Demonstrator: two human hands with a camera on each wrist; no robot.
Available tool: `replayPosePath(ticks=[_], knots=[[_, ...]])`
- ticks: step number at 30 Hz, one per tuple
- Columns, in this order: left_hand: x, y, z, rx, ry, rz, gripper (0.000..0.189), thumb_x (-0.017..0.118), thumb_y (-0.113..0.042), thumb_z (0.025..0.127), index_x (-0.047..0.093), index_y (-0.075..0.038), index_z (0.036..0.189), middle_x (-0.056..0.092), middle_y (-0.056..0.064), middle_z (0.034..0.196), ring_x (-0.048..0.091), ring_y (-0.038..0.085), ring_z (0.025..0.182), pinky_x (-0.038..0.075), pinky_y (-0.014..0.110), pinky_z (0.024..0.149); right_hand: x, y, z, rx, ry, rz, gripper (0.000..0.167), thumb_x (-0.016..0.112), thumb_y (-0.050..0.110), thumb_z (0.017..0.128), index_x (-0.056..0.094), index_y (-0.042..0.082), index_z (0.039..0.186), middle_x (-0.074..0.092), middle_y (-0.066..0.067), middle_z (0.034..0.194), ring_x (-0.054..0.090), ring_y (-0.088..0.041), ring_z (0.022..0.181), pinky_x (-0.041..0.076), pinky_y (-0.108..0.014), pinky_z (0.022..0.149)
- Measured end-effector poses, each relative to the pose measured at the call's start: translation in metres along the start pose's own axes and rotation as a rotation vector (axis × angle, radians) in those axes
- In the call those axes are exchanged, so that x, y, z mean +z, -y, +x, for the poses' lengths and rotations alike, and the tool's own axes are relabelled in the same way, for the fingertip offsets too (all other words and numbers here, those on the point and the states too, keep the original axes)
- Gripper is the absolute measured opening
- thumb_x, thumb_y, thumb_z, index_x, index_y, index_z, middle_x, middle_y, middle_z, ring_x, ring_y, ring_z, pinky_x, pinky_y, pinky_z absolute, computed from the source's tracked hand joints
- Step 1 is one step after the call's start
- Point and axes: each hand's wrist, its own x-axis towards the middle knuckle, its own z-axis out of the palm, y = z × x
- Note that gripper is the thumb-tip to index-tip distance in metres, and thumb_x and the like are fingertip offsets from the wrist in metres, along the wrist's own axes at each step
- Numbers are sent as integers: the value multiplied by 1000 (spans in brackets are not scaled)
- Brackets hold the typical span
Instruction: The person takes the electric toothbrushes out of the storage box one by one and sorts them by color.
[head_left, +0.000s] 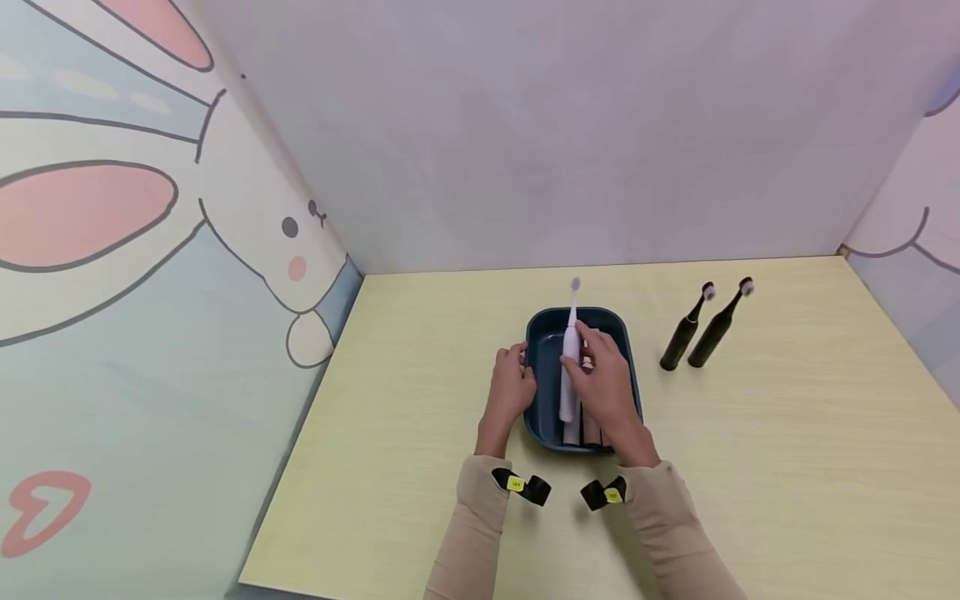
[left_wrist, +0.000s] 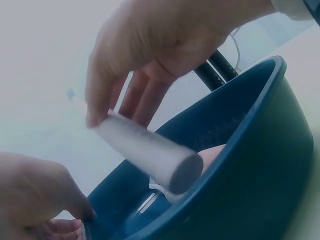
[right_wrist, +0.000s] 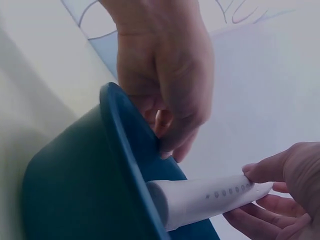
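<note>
A white electric toothbrush [head_left: 570,367] is pinched between the thumb and fingers of my right hand [head_left: 602,383]. It is held at a slant over the dark blue plastic basin [head_left: 546,437], brush head toward the far side. In the right wrist view, a row of small marks runs along its handle [right_wrist: 200,197]. My left hand [head_left: 512,387] grips the basin's left rim, its thumb at the edge in the left wrist view. Inside the basin lie pale and pinkish handles [head_left: 592,431], partly hidden beneath my right hand.
Two black electric toothbrushes, one nearer [head_left: 679,342] and one farther right [head_left: 712,337], stand on the pale wooden table [head_left: 420,367] right of the basin. A plain wall [head_left: 562,150] rises behind the table, and a wall with rabbit drawings [head_left: 150,333] borders the left.
</note>
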Motion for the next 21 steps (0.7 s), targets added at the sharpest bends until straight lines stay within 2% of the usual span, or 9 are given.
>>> replayPosePath(ticks=[11, 15, 18, 21], knots=[[-3, -4, -3, -15, 14, -2, 44, 51, -5, 94, 48, -5, 138, 51, 13, 111, 52, 20, 91, 47, 35, 82, -23, -5, -6, -129, -194, 59, 60, 72, 3, 82, 50, 7, 138, 55, -18, 121, 64, -30, 98, 54, -44, 73], [-4, -4, -4, -9, 8, 2, 44, 50, -4, 94, 47, -4, 138, 51, 13, 111, 52, 20, 91, 47, 36, 83, -33, -10, -6, -158, -262, 43, 60, 71, 0, 82, 51, 8, 138, 55, -21, 121, 65, -32, 98, 54, -46, 71], [-4, -4, -4, -14, 10, -1, 44, 50, -5, 95, 47, -5, 139, 51, 13, 112, 52, 20, 91, 47, 36, 83, -40, -15, -7, -159, -301, 21, 60, 71, 0, 81, 52, 10, 137, 55, -21, 121, 65, -33, 97, 54, -40, 72], [-3, -4, -4, -18, 12, -5, 44, 50, -5, 95, 47, -4, 138, 51, 13, 112, 52, 20, 91, 47, 37, 84, -48, -19, -9, -161, -340, 25, 60, 72, -2, 80, 54, 10, 136, 57, -20, 120, 65, -34, 97, 53, -24, 74]])
